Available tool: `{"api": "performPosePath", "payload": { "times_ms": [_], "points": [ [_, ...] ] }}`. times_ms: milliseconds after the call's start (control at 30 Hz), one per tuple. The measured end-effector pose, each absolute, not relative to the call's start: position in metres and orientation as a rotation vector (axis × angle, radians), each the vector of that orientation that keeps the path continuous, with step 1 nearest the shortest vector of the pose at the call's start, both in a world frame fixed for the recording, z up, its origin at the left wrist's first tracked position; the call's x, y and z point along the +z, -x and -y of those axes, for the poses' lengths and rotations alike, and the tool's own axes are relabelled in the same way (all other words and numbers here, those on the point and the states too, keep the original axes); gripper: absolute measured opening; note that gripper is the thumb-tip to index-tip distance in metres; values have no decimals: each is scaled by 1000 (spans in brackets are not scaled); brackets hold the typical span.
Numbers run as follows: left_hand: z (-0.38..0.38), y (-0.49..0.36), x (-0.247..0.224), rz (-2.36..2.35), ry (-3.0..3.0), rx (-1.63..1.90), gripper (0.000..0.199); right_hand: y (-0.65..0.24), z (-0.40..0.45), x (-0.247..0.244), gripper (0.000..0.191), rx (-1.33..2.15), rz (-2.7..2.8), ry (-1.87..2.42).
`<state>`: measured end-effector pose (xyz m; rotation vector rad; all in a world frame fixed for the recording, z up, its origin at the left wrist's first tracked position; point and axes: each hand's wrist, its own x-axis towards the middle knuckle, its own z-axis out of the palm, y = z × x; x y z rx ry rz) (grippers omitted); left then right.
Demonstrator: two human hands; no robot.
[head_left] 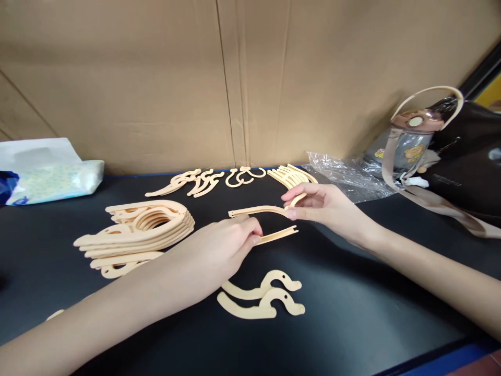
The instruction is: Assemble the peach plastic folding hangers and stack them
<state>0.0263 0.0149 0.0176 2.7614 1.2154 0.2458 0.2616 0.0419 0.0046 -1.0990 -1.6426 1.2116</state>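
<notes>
My right hand [313,206] pinches a curved cream plastic arm [258,210] near its hooked end; the arm extends leftward. Lower and to the left, my left hand [235,240] has its fingers closed on a straight cream piece [277,235], whose forked end points right toward my right hand. The two pieces are apart. Part of the left-hand piece is hidden by my fingers. Two flat curved pieces [250,312] lie overlapping on the black table [352,313], just below my hands.
Stacked folded cream hangers [136,235] lie left. Loose curved pieces [203,183], hooks [245,177] and a bundle of arms [293,176] line the back. A tissue pack [58,177] is far left; clear plastic [348,177], a bottle [415,136] and a black bag [469,156] are right.
</notes>
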Motion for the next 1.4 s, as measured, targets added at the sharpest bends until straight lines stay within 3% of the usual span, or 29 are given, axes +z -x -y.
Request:
{"api": "performPosePath", "payload": {
  "times_ms": [167,467,867,1400],
  "points": [
    [-5,-7,17,-1224,-2381,278,32,-255,-34,3,22,1341,1695,1040],
    [10,-14,21,-1367,-2206,278,30,-248,-28,-6,21,1475,1667,943],
    [22,-14,-3,-1034,-2968,456,22,-229,-8,-11,22,1685,1523,907],
    [27,-10,-10,-1033,-3047,444,24,-233,-8,-8,11,1642,1741,910]
  ]
}}
